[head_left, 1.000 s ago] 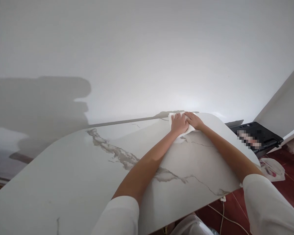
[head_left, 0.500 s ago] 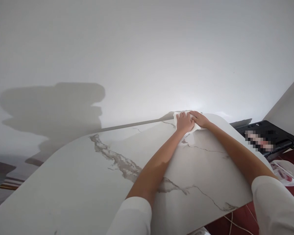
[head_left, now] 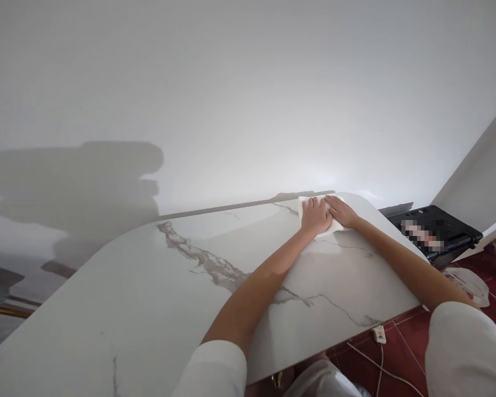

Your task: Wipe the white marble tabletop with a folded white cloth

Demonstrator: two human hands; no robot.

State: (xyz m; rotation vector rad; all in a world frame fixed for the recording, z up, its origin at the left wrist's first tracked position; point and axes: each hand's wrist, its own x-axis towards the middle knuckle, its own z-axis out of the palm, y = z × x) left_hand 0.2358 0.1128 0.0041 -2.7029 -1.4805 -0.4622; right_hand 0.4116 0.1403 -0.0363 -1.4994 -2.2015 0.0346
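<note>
Both my arms reach across a white marble-patterned table top [head_left: 157,298] to its far edge by the wall. A white cloth [head_left: 307,203] lies flat there. My left hand [head_left: 315,215] presses on the cloth, fingers together and laid flat. My right hand [head_left: 341,210] rests beside it on the cloth's right part, fingers also stretched out. Most of the cloth is hidden under the two hands.
A white wall rises behind the table. A black device [head_left: 436,234] sits at the right beyond the table's rounded corner. On the red tiled floor [head_left: 400,342] lie a white cable with a switch [head_left: 378,334] and a plastic bag [head_left: 467,284].
Both hands with the cloth have slid a little toward me and to the right along the far edge. My head has shifted, so more floor shows.
</note>
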